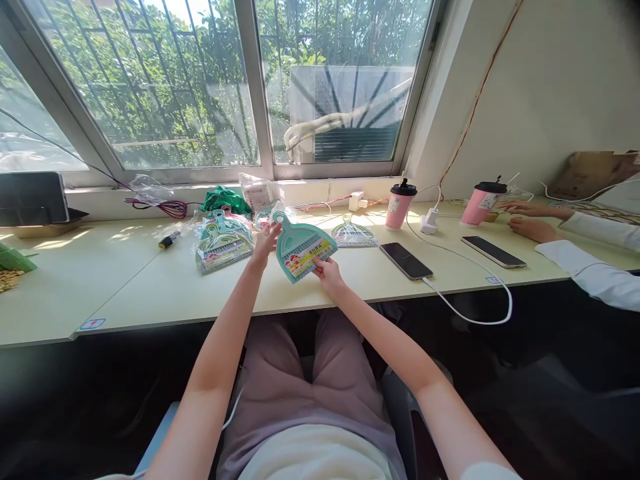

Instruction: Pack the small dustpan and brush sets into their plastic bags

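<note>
L hand (267, 241) is gripping the dustpan set (291, 233) near its handle end; R hand (329, 272) is pinching the lower R edge, fingers by the label (306, 259). The set is tilting over the bench (173, 283), between the wrapped sets (226, 245) on the L and 1 wrapped set (354, 235) on the R.

Main risk, prob.: a slip. R grip is taking just a small bit of edge, so if it's loosening, the set could be swinging round L hand & dropping toward the lap. Can't tell if the held set is bagged; slick film would be making that worse. Hard thumb pressure could also be creasing the label.

L side: the wrapped sets are overlapping, w/ thin plastic, so a sideways knock from L hand could be sending the top 1 sliding.

R side: the white cable (505, 313) is looping past the bench's front edge from the near phone (406, 260). R forearm swinging wide could be snagging it & dragging the phone off. The nearer pink cup (400, 208) is standing tall behind that phone; a fast reach could be tipping it, w/ a spill, if it's full.
</note>
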Demonstrator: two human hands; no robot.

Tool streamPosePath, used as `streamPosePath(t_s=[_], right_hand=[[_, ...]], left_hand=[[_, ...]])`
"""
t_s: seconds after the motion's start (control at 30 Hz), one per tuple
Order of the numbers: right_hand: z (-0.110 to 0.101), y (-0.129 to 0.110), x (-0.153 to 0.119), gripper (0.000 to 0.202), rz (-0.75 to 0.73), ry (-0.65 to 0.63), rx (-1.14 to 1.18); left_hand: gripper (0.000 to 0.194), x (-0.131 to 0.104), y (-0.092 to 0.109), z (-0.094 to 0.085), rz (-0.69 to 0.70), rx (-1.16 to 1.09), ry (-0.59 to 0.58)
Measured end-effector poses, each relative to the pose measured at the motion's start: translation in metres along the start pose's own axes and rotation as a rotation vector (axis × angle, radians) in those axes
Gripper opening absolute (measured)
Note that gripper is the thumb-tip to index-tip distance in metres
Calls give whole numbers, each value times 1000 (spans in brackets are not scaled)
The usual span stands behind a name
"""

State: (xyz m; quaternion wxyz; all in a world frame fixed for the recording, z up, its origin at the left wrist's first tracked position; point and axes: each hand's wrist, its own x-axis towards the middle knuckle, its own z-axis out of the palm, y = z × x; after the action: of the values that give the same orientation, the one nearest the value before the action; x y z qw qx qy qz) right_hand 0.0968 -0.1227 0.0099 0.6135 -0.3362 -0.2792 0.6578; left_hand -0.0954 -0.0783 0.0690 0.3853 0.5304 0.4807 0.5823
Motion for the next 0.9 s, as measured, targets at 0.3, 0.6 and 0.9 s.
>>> streamPosePath(t_s=[0.3, 0.6, 0.9], right_hand=[[10, 1, 1, 21, 16, 104, 174], [8, -2, -3, 17, -41, 22, 196], [5, 8, -5, 26, -42, -75, 20]], left_hand=[[49, -28, -18, 24, 90, -88, 68], [75, -32, 4, -17, -52, -224, -304], [72, 9, 25, -7, -107, -19, -10]])
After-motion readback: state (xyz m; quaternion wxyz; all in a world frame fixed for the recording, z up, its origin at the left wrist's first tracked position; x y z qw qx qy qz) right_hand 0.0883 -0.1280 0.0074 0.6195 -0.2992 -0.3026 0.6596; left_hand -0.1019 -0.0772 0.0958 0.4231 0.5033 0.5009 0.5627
